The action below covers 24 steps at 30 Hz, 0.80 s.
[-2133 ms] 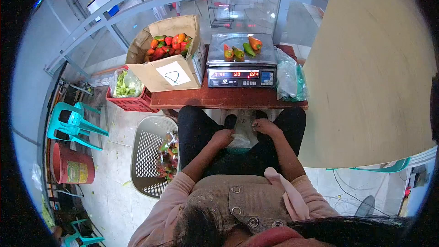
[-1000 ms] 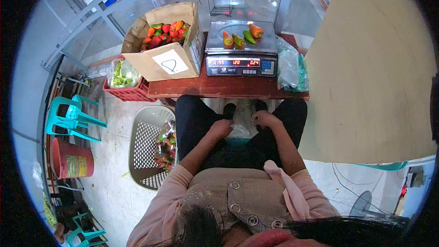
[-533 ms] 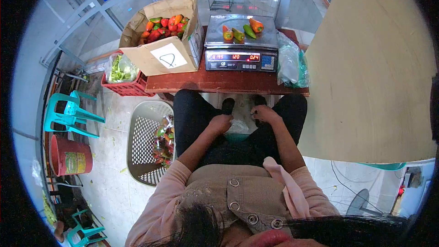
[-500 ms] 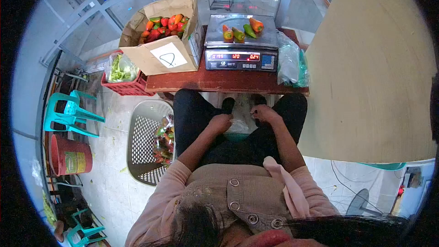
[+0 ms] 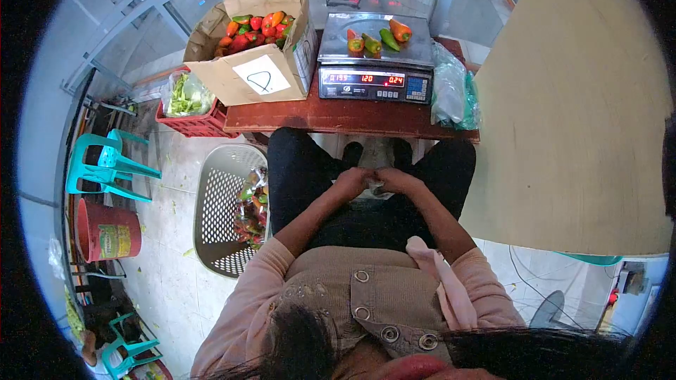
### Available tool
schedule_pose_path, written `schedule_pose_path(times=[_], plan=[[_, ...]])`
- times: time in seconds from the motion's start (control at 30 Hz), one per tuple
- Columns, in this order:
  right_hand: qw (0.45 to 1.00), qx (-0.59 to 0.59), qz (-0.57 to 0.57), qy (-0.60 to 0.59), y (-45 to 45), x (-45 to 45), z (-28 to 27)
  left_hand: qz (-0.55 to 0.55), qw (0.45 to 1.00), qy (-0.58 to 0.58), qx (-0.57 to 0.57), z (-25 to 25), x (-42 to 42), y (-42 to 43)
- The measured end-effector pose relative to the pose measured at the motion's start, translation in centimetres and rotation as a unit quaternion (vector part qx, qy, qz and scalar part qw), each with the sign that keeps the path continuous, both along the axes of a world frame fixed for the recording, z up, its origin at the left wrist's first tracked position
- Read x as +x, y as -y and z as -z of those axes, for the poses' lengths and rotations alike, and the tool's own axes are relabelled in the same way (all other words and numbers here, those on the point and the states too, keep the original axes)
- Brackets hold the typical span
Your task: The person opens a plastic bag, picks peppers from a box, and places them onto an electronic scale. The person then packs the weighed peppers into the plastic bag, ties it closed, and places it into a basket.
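Between my knees my left hand and my right hand meet, fingers closed on a thin clear plastic bag. Most of the bag is hidden by the hands and lap. In front of me a digital scale shows red digits. Several peppers, among them a green pepper and an orange pepper, lie on its metal pan. To the scale's left, an open cardboard box holds many red, orange and green peppers. Neither hand touches the scale or the box.
The scale and box stand on a red-brown wooden table. Plastic bags hang at its right end. A grey basket with bagged peppers sits left of my leg. A red crate, a teal stool and a wooden panel flank me.
My hands have come from apart to together over my lap, with the plastic bag between them. The view has shifted slightly; the peppers on the scale stay put.
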State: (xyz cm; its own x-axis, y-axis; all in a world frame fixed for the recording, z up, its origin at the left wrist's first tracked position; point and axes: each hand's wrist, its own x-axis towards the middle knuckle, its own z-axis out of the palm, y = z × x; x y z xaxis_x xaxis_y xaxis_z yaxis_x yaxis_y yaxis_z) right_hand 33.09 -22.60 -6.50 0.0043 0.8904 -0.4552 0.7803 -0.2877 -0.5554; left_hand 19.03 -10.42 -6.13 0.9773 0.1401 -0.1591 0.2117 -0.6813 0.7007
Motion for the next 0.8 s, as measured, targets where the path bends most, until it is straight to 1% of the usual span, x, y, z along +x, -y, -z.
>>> schedule_pose_path(times=[0.03, 0.13, 0.17, 0.23, 0.27, 0.33, 0.37, 0.43, 0.47, 0.53, 0.57, 0.63, 0.67, 0.73, 0.8], plan=[[1.000, -0.006, -0.005, 0.002, 0.0, -0.3, 0.1, -0.005, 1.000, -0.003, 0.004, -0.1, 0.0, -0.1], [0.998, 0.032, 0.050, -0.022, -0.3, 0.6, 1.4, -0.025, 0.999, -0.020, 0.004, -0.7, 0.0, -0.2], [0.994, 0.022, 0.088, -0.064, -0.3, 1.2, 1.7, -0.033, 0.999, -0.027, 0.001, -0.9, 0.0, -0.2], [0.976, 0.002, 0.162, -0.145, -0.6, 1.3, -2.9, -0.048, 0.998, -0.042, -0.018, -2.3, 0.1, -0.2], [0.962, 0.017, 0.190, -0.196, -0.5, 0.9, -4.2, -0.056, 0.997, -0.049, -0.027, -2.7, 0.0, -0.2], [0.922, 0.047, 0.245, -0.295, -0.6, 0.3, -5.6, -0.077, 0.994, -0.023, -0.070, -1.4, 0.1, -0.4], [0.943, 0.090, 0.205, -0.245, -0.5, -0.2, -5.3, -0.087, 0.992, -0.010, -0.091, -0.8, 0.1, -0.6], [0.967, 0.176, 0.122, -0.141, -0.1, -1.0, -3.8, -0.059, 0.991, 0.047, -0.112, 0.4, 0.1, -1.0], [0.975, 0.167, 0.119, -0.087, -0.4, -0.9, -2.9, -0.044, 0.989, 0.075, -0.123, 0.8, 0.2, -1.2], [0.983, 0.146, 0.111, 0.021, -1.2, -0.6, -1.9, -0.101, 0.975, 0.043, -0.193, -0.5, 0.4, -0.8], [0.981, 0.142, 0.130, 0.009, -1.2, -0.1, -1.6, -0.130, 0.965, 0.026, -0.227, -1.1, 0.5, -0.6], [0.976, 0.133, 0.170, -0.014, -1.3, 0.2, -3.9, -0.133, 0.967, 0.050, -0.211, -0.3, 0.6, -0.9], [0.969, 0.161, 0.184, 0.008, -1.2, 0.3, -3.2, -0.135, 0.968, 0.062, -0.203, 0.2, 0.5, -1.1], [0.951, 0.218, 0.213, 0.054, -1.1, 0.6, -1.9, -0.136, 0.977, 0.040, -0.162, -0.2, 0.5, -1.1], [0.952, 0.220, 0.214, -0.020, -1.2, 1.5, -1.0, -0.147, 0.982, 0.004, -0.116, -0.7, 0.3, -1.1]])
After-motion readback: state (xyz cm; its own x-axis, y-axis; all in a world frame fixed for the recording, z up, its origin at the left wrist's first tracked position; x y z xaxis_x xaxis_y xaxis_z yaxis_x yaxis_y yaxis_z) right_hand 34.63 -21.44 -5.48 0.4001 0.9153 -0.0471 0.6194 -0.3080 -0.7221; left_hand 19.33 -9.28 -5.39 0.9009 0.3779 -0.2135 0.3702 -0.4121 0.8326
